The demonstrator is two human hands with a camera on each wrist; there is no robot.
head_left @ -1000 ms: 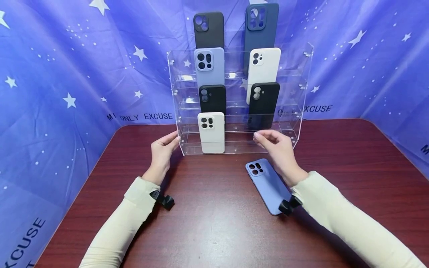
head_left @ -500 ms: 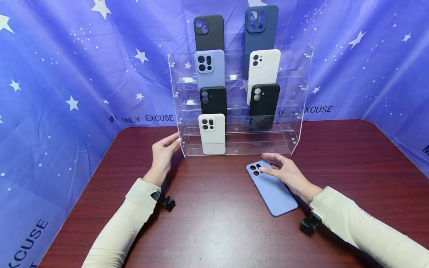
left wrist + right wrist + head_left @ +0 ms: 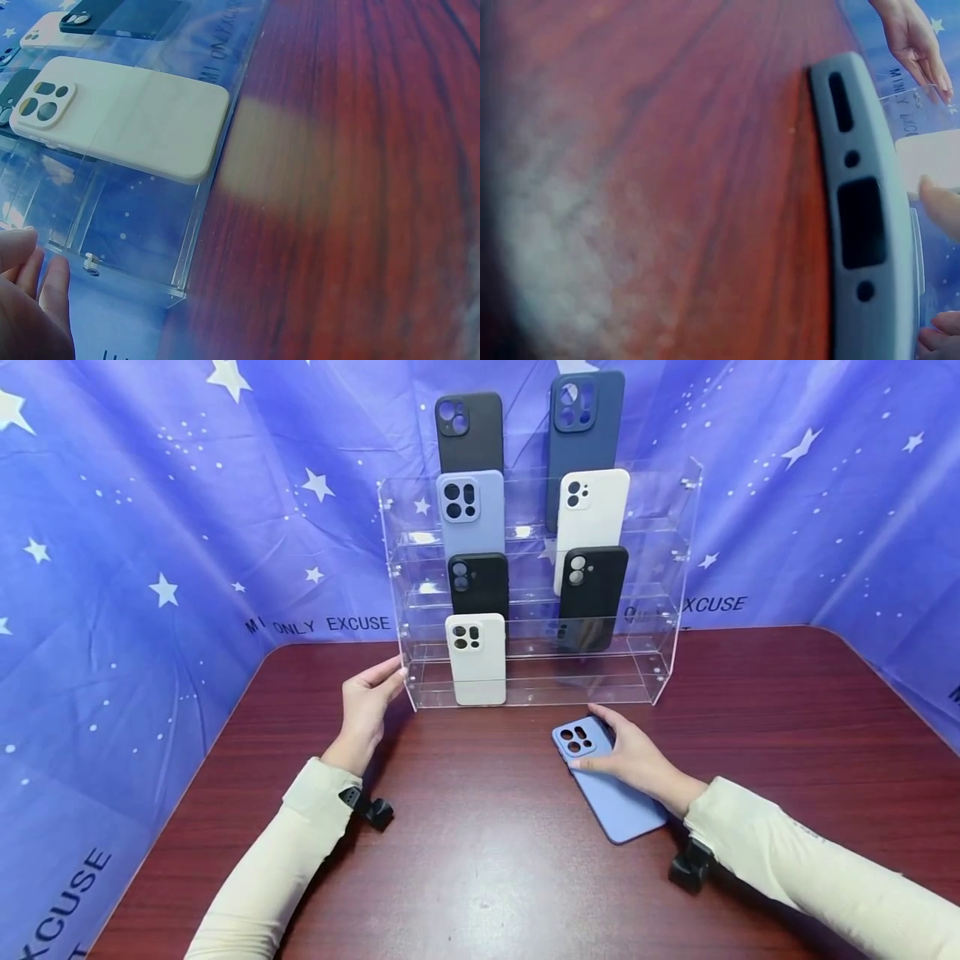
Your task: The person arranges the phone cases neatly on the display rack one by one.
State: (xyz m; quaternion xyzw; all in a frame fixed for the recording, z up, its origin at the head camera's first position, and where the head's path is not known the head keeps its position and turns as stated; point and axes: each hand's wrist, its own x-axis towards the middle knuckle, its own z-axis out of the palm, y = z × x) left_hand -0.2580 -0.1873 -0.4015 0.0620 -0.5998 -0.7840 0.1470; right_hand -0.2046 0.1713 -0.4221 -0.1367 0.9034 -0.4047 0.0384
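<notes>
A blue phone case (image 3: 622, 814) lies back up on the table, its camera cutouts toward the rack. My right hand (image 3: 637, 764) grips it across its width, thumb at the left edge and fingertips at the far right corner. The right wrist view shows the case's bottom edge (image 3: 861, 217) with its port openings, and my thumb (image 3: 943, 204) beyond. At the left, my left hand (image 3: 363, 710) holds the side panel of a clear acrylic display rack (image 3: 540, 695) between thumb and fingers. A white phone case (image 3: 477, 660) stands in its lowest tier.
Several more cases stand in the rack's upper tiers: black (image 3: 480, 585), light blue (image 3: 483, 522) and dark grey (image 3: 476, 452) at left; black (image 3: 592, 602), white (image 3: 600, 518) and dark blue (image 3: 603, 443) at right. Behind hangs a starry blue cloth (image 3: 195, 502). The wooden table (image 3: 450, 860) is dark red.
My right hand has come down from the rack's lower right front to the blue phone case, and its thumb has moved onto the left edge. My left hand stays at the rack.
</notes>
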